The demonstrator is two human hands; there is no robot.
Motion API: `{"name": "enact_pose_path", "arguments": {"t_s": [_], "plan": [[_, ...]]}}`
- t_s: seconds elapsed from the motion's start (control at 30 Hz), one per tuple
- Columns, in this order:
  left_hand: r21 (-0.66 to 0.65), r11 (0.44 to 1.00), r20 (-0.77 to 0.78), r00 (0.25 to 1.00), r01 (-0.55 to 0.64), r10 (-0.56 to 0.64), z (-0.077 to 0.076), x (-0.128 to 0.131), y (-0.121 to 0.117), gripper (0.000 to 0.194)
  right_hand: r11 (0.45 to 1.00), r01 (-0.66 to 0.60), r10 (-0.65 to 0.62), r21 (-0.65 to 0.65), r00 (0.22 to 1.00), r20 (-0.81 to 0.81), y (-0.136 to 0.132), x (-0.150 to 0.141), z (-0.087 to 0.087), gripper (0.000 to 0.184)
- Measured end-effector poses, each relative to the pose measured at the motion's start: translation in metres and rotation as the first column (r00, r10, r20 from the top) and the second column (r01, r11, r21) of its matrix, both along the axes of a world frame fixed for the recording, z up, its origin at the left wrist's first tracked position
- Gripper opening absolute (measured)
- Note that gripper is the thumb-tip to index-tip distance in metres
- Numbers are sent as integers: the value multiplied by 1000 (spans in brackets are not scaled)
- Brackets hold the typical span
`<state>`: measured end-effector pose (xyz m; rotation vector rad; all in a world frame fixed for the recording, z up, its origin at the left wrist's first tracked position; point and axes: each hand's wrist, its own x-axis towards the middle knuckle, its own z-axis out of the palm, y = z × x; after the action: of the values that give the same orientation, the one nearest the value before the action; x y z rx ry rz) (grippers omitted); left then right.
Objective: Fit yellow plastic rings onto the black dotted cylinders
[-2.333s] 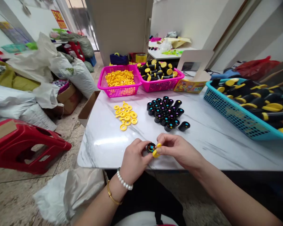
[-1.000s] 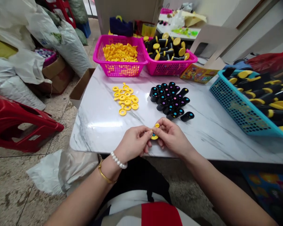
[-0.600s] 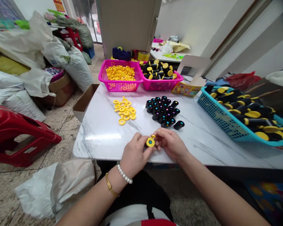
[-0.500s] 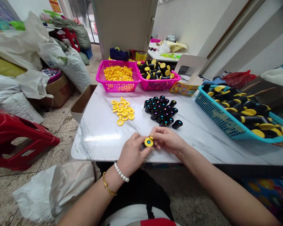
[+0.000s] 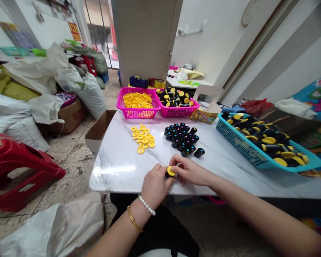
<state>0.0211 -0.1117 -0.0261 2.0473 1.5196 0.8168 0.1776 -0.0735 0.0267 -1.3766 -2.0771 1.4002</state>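
Observation:
My left hand (image 5: 155, 184) and my right hand (image 5: 188, 170) meet at the near edge of the white marble table (image 5: 230, 164). Together they pinch a small black cylinder with a yellow ring (image 5: 171, 171) on its end. Both hands are closed on it. Beyond them lies a loose pile of yellow rings (image 5: 143, 137) and a cluster of black cylinders (image 5: 182, 138) standing on end, with one lying apart on its side (image 5: 199, 152).
A pink basket of yellow rings (image 5: 138, 104) and a pink basket of assembled black-and-yellow pieces (image 5: 176, 101) stand at the far edge. A blue basket (image 5: 246, 148) of assembled pieces is at right. A red stool (image 5: 18, 171), bags and an open carton (image 5: 98, 132) crowd the floor left.
The yellow ring now sits pressed on the black cylinder between my hands. The view has tilted up, showing more of the room; the piles on the table have not moved.

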Motion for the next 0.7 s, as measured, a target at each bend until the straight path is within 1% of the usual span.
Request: {"name": "enact_pose_path", "arguments": {"t_s": [0.03,0.07,0.1,0.13,0.2,0.27,0.3,0.37,0.4,0.43,0.47,0.53,0.57,0.6,0.63,0.67,0.7], "plan": [[-6,1000,10,1000,-4,4,0,0,0,13,1000,-11,10,13,1000,24,-2,0,3,17],[-18,1000,22,1000,-4,4,1,-1,-1,13,998,-30,26,59,998,61,-3,-1,6,18],[-32,999,37,999,4,-3,1,-2,-2,12,989,-63,48,136,992,114,-5,-3,9,19],[-49,999,53,998,22,-20,2,-4,-3,12,966,-117,77,229,981,177,-5,-4,13,22],[-82,994,90,994,70,-62,3,-10,-4,13,887,-260,142,381,939,312,2,-9,22,24],[-76,995,111,992,69,-60,3,-20,-3,26,808,-384,189,447,887,421,23,-18,35,22],[-54,998,105,994,37,-31,4,-27,-1,35,772,-406,173,489,874,454,38,-25,44,21],[20,998,54,996,-66,65,6,-42,6,44,694,-367,59,620,887,459,76,-40,68,17],[62,992,16,994,-113,113,9,-49,11,43,639,-285,-62,714,907,417,96,-47,81,14],[98,984,-27,988,-148,151,11,-57,17,40,610,-216,-134,763,920,368,116,-54,94,13],[125,977,-70,981,-170,180,14,-63,23,35,592,-157,-186,791,928,324,134,-59,106,16],[159,967,-146,964,-197,221,18,-72,35,29,562,-46,-276,826,931,240,159,-67,122,20],[168,964,-180,955,-206,235,18,-76,40,26,558,-8,-284,830,938,200,165,-68,126,21],[177,961,-211,946,-213,248,18,-78,44,24,580,12,-263,814,949,173,167,-69,126,20],[187,958,-237,936,-219,260,17,-79,48,21,642,-3,-205,767,963,176,165,-68,124,20],[196,956,-259,929,-219,266,16,-79,50,17,731,-49,-127,680,970,207,161,-66,118,21],[201,957,-277,925,-211,262,13,-78,52,13,819,-111,-45,563,966,255,157,-63,110,22]]}}
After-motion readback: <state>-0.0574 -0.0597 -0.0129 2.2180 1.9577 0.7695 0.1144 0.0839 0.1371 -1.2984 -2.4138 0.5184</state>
